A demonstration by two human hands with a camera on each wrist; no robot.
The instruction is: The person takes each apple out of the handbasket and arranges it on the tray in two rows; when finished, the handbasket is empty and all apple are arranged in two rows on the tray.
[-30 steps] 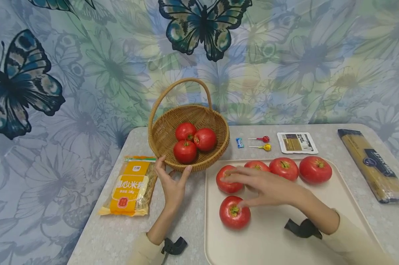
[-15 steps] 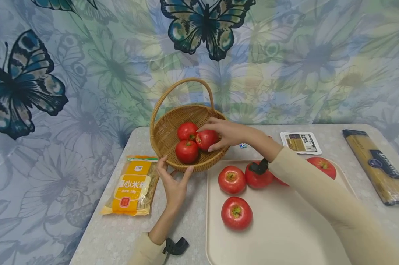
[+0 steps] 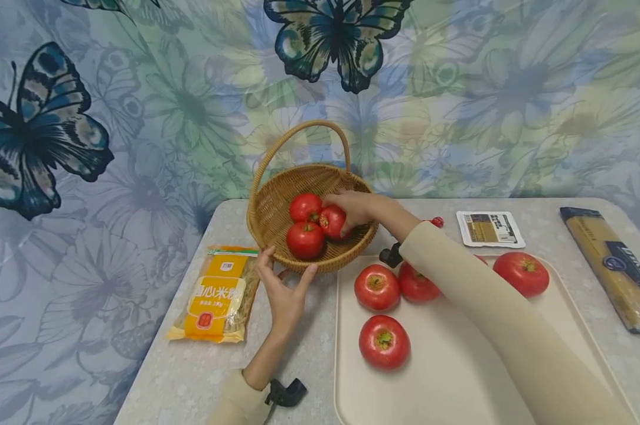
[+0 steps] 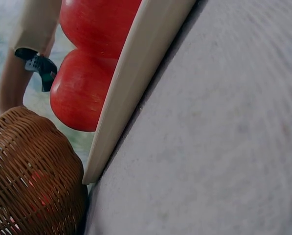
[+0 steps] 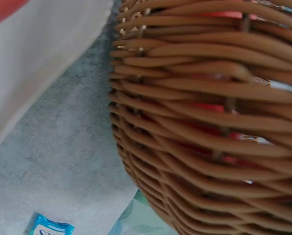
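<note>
A wicker basket (image 3: 269, 206) with a tall handle tilts toward me, with three red apples inside. My left hand (image 3: 285, 298) holds its front rim, thumb and fingers spread along the edge. Reaching in over the right side, my right hand (image 3: 354, 206) grips the rightmost apple (image 3: 332, 221); its fingertips are partly hidden. The other two apples, one behind (image 3: 306, 208) and one in front (image 3: 305, 240), lie beside it. Wicker (image 5: 209, 117) fills most of the right wrist view, hiding that hand. In the left wrist view the basket's side (image 4: 33, 171) shows at lower left.
Right of the basket, a cream tray (image 3: 352, 389) carries several red apples (image 3: 384, 342), some covered by my right sleeve. A noodle bag (image 3: 214, 301) lies left. Behind the tray are a lollipop (image 3: 437, 222), a flat pack (image 3: 491, 229) and a wrapped candy (image 5: 50, 227); spaghetti (image 3: 612, 268) lies right.
My right hand has moved from above the tray's apples, leftward into the basket, and now grips the right apple there. My left hand has stayed on the rim.
</note>
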